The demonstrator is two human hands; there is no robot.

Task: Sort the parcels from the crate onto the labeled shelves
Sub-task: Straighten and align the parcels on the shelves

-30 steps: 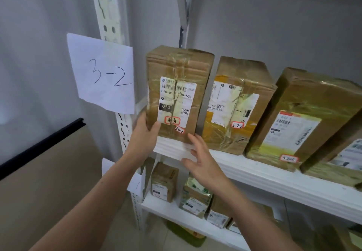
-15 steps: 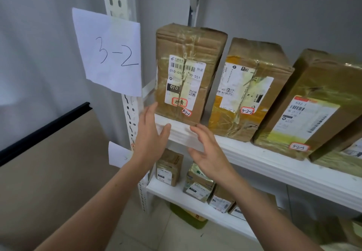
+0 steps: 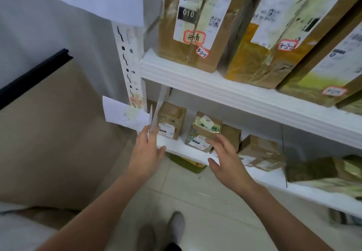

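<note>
If shifting the taped parcel (image 3: 197, 25) at the left end of the upper shelf (image 3: 235, 94), expect stiff, slick, lightish cardboard; clasp both sides, with left hand (image 3: 145, 153) and right hand (image 3: 227, 160) empty, fingers spread.

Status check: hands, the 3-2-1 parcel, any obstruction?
Left hand and right hand open, empty, by lower shelf. Parcel 3-2-1 upright on upper shelf, left end. White strip hangs beside left hand.
</note>
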